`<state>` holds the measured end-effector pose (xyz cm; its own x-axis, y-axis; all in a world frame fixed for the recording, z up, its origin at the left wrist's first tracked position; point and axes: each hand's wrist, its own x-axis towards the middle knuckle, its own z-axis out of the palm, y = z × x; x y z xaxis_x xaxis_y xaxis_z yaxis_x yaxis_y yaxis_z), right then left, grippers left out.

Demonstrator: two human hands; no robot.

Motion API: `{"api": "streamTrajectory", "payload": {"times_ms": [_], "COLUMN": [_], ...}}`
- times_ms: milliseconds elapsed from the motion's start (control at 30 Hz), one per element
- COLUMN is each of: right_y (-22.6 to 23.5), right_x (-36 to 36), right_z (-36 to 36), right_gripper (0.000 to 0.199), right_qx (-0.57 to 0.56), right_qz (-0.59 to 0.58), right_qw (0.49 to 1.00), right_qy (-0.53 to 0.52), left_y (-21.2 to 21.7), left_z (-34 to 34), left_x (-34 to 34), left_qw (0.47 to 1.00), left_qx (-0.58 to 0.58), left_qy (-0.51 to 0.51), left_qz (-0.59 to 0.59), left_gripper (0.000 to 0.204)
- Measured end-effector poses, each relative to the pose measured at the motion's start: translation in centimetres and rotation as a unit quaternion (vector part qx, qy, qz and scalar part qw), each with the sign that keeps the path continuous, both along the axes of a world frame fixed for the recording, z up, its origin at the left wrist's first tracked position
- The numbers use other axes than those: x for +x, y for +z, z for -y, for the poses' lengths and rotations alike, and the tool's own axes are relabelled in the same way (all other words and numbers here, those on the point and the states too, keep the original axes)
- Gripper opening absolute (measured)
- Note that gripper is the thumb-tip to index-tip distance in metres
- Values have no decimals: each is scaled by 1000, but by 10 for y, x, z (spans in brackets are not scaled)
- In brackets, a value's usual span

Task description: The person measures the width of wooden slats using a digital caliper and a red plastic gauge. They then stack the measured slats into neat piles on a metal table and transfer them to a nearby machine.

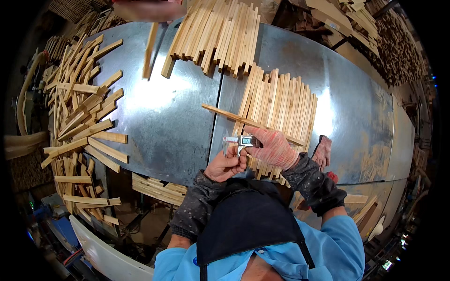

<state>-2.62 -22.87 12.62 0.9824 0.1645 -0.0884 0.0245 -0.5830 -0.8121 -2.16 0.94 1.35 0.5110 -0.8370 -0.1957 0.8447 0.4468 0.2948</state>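
My right hand [275,149], in a pink knit glove, is closed around the right end of a digital caliper [238,140]. A long wooden stick [229,114] runs slantwise past this hand; I cannot tell whether the hand grips it. My bare left hand [227,165] pinches the caliper from below, near its jaws and display. Both hands hover over the near edge of a sheet-metal table [164,117], just in front of a neat row of pale wooden sticks [281,100].
A second row of sticks [220,35] lies at the far side. A loose heap of sticks [82,117] covers the table's left edge. A spare glove [322,152] lies right of my hand. Another person's hand [147,9] at the top holds a stick [150,47].
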Motion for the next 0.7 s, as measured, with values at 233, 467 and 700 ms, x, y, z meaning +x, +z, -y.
{"api": "streamTrajectory", "payload": {"times_ms": [233, 467, 700], "right_y": [4, 2, 2], "right_x": [6, 1, 4], "right_z": [0, 5, 4], "right_gripper": [58, 59, 58], "right_qx": [-18, -11, -75], "right_qz": [30, -30, -67], "right_qw": [998, 999, 994], "right_qy": [48, 23, 32], "left_y": [17, 5, 11], "left_z": [0, -3, 1], "left_x": [2, 0, -2], "left_qw": [990, 995, 995], "left_qx": [-125, 15, 45], "left_qy": [35, 80, 57], "left_qz": [-58, -62, -74], "left_gripper": [80, 55, 53]}}
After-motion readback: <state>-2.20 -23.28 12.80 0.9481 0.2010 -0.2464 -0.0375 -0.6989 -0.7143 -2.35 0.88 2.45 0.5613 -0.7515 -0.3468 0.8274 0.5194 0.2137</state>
